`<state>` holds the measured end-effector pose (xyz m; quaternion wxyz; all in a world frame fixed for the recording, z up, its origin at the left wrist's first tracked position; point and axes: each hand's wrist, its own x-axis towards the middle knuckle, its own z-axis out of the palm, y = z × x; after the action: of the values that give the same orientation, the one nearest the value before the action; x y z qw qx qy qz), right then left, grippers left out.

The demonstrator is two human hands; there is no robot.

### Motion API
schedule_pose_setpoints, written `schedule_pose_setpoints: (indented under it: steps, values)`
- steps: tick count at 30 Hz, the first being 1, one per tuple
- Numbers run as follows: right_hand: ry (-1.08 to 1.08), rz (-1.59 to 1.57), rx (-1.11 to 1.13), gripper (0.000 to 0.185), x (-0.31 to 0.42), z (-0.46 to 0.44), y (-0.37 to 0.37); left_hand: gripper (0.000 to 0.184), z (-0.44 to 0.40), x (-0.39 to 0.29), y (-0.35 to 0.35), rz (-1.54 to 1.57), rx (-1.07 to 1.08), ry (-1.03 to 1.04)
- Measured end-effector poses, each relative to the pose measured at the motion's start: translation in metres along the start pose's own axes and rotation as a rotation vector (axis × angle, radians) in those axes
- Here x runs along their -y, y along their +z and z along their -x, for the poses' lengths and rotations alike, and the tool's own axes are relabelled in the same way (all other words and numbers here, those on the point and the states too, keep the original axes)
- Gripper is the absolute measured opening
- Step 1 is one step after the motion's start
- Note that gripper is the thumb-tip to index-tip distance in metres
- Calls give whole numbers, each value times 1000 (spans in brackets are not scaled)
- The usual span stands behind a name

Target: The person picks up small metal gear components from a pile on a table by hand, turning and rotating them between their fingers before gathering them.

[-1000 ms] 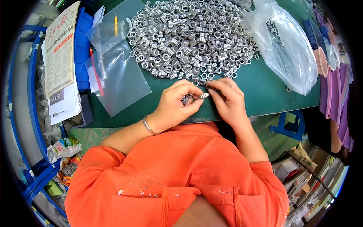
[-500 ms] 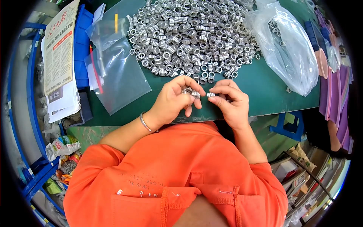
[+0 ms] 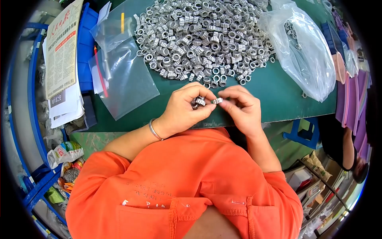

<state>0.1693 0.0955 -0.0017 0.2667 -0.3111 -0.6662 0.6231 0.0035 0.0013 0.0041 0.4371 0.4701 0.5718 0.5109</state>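
Note:
Just over the table's near edge, my left hand (image 3: 180, 106) is curled around a few ribbed metal rings (image 3: 198, 102). Its thumb and forefinger tips reach a single ribbed metal ring (image 3: 217, 101) between the two hands. From the other side, my right hand (image 3: 246, 110) pinches that same ring between thumb and forefinger, its other fingers bent. The fingers partly cover the rings in the left palm. Beyond both hands a large pile of similar metal rings (image 3: 199, 44) spreads over the green table (image 3: 278, 99).
Left of the pile lie clear plastic bags (image 3: 131, 87), a yellow stick (image 3: 122, 23) and a red pen (image 3: 101, 75). A newspaper (image 3: 61, 51) rests by a blue bin (image 3: 85, 47). A crumpled clear bag (image 3: 306, 59) lies right. Below stands a blue stool (image 3: 303, 133).
The single ring has moved slightly left, and the left thumb and forefinger have closed in to meet it. The hands were a little apart before. At the far right, another person's arm has shifted.

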Motion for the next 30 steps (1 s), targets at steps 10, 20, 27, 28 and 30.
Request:
schedule_pose_setpoints:
  steps: [10,20,27,28,30]
  values:
    - [-198,567,-175,20,-7,-13,5,11,-3,1,-7,839,0,-449]
    - [-309,232,-58,24,7,4,11,14,-5,-13,-2,402,63,-518]
    - [-331,490,-100,20,1,-20,2,14,-2,9,-1,85,-57,50]
    - [-374,581,-137,19,-2,-25,3,14,0,2,-1,244,-49,-156]
    - [-312,656,-106,18,-1,-22,4,15,-1,-5,-2,398,-39,-363]
